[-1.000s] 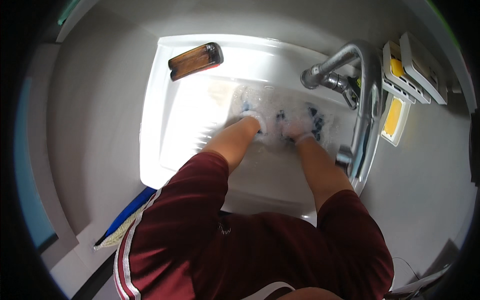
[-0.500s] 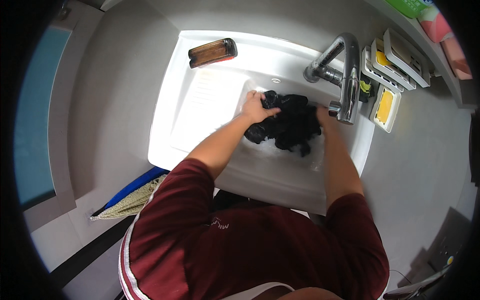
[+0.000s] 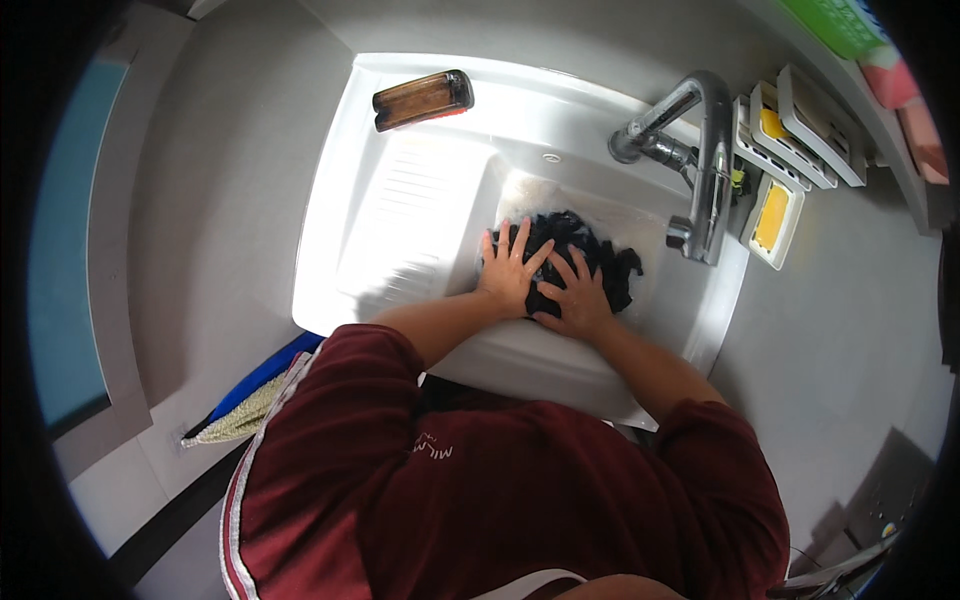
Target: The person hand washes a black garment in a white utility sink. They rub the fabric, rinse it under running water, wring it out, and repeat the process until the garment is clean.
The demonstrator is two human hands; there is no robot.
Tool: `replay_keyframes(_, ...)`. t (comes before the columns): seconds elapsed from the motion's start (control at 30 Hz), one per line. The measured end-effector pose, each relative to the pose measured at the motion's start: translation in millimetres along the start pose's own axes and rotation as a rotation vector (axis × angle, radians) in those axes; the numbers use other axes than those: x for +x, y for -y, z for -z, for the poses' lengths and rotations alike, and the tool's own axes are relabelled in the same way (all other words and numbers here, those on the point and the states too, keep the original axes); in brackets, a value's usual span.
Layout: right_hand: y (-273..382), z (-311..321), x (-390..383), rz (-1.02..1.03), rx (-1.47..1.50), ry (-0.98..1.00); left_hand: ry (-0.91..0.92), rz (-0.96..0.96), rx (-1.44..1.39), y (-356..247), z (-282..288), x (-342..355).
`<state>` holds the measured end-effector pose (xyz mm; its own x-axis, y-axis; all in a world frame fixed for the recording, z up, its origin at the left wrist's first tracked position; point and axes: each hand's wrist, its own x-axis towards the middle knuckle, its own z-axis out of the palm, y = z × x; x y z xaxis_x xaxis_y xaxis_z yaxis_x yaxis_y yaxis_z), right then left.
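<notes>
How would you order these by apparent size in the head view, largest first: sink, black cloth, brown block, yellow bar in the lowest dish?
1. Sink
2. Black cloth, though partly covered
3. Brown block
4. Yellow bar

A chrome tap [image 3: 714,150] curves over at the right, near a yellow bar of soap [image 3: 771,214] in a white dish. Green packaging [image 3: 835,25] stands on a grey shelf [image 3: 900,160]; blue fabric [image 3: 262,378] hangs lower left.
</notes>
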<state>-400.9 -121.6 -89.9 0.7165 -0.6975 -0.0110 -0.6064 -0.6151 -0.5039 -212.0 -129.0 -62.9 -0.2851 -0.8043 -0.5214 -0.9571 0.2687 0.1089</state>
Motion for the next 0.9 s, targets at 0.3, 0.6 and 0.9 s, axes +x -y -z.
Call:
replay_keyframes(0.3,-84.2,-16.9,78.5,-0.436,-0.052,0.39,0.022,-0.123,-0.305,25.7,-4.9,103.3)
replay_keyframes(0.6,-64.7,-4.4,121.0,-0.799,0.042,0.101,-0.102,-0.09,-0.383,31.6,-47.1,145.2)
replay_keyframes(0.9,20.9,63.8,130.9,-0.418,0.981,-0.453,-0.465,0.164,-0.669,60.1,90.3,-22.8)
